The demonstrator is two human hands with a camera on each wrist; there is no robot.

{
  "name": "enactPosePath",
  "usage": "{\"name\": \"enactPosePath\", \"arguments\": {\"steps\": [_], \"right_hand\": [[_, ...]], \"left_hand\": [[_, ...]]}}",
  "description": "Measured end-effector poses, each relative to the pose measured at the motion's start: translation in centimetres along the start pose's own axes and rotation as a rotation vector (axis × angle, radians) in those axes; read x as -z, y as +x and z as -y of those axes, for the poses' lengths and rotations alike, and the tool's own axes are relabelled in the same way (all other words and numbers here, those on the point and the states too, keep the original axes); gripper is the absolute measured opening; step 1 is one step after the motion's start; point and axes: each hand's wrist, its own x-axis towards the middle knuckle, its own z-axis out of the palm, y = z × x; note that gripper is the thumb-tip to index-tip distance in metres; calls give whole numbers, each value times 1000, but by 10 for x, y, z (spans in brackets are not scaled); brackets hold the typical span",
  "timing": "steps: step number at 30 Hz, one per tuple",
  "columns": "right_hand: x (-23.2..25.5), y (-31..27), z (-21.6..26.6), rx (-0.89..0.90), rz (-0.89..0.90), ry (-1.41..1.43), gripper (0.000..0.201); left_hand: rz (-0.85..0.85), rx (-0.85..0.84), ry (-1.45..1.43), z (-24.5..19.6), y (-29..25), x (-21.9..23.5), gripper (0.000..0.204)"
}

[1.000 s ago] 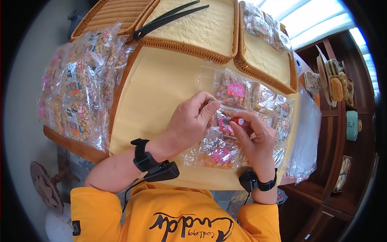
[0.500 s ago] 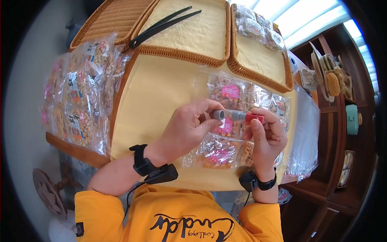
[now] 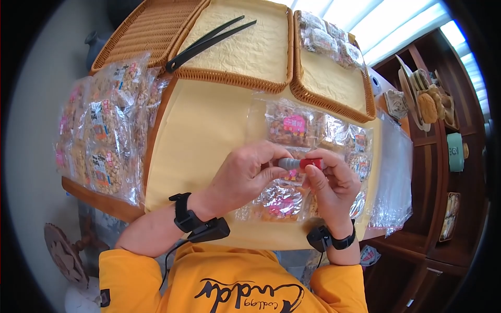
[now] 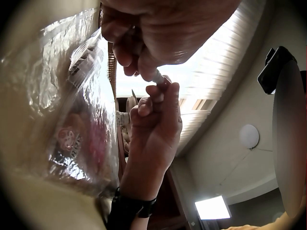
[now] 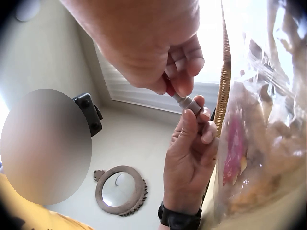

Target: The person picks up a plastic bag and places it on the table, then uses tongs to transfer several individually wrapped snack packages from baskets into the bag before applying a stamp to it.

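Observation:
In the head view, my right hand [image 3: 334, 180] pinches the red end of a small red-and-grey tube [image 3: 311, 163] between thumb and fingers. Thumb and forefinger of my left hand [image 3: 240, 169] pinch its grey cap [image 3: 286, 163], which sits in line with the tube's grey section. The right wrist view shows the cap [image 5: 194, 106] between the left fingertips and the grey part against it. Both hands are above a clear bag [image 3: 284, 201] of packaged snacks with pink labels, which lies on yellow paper.
More bagged snacks [image 3: 102, 135] are stacked at the left table edge. Wicker trays stand along the back, one with black tongs [image 3: 209, 44], another [image 3: 334, 101] with wrapped packs. Flat clear bags [image 3: 394, 177] lie at the right edge, near wooden shelves [image 3: 436, 208].
My left hand held the grey cap apart from the tube half a second ago. Now the hands are closer and the cap meets the tube's grey end.

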Motion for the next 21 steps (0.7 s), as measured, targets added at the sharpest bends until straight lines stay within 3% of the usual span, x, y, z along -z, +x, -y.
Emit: {"name": "enactPosePath", "arguments": {"steps": [4, 7, 10, 11, 13, 16, 17, 21], "right_hand": [[0, -2, 0, -19, 16, 53, 21], [0, -2, 7, -57, -8, 14, 20], [12, -1, 18, 6, -78, -72, 20], [20, 1, 23, 15, -95, -89, 20], [44, 7, 31, -55, -160, -184, 19], [94, 31, 18, -156, -272, -240, 15], [113, 45, 7, -116, -300, -280, 15], [189, 108, -67, -132, -358, -588, 19]], "left_hand": [[48, -100, 59, -5, 0, 1, 24], [83, -28, -50, -5, 1, 2, 29], [-120, 139, -209, -4, 4, 0, 36], [-103, 121, -217, -2, 7, 3, 36], [-305, 266, -283, 8, 12, 11, 34], [-325, 300, -310, 19, 16, 13, 35], [-322, 291, -311, 18, 16, 12, 35], [-285, 315, -259, 18, 14, 10, 35]]}}
